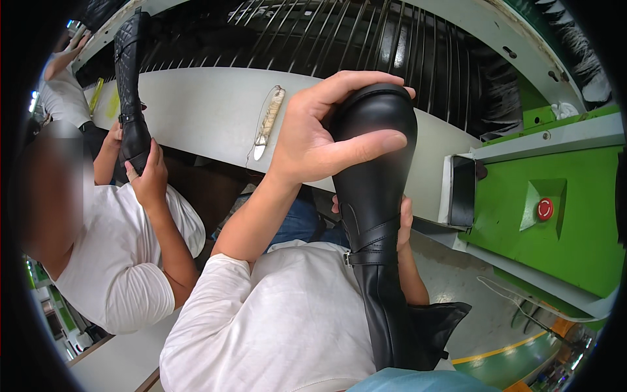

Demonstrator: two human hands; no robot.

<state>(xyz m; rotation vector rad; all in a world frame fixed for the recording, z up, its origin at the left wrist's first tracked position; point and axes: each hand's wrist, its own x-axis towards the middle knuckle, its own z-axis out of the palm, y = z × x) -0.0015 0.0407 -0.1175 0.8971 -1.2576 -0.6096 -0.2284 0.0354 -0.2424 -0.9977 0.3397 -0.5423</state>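
A tall black leather boot (375, 196) stretches before my chest, its toe up and away from me and its open shaft flap down by my lap. Crossed straps and a small metal buckle (348, 259) sit round its ankle. My left hand (320, 130) is closed over the toe, the thumb across the top and the fingers curling over the sole edge. From beneath, my right hand (405, 225) wraps the boot near the ankle; most of it is hidden behind the leather. A short blade with a wrapped handle (269, 121) lies on the white table beyond my left wrist.
On the left a co-worker holds a black quilted boot (130, 72) in both hands. The white table ledge (196, 98) runs along a rack of metal rods (326, 39). A green machine panel with a red button (545, 208) stands at the right, beside a dark bin (462, 191).
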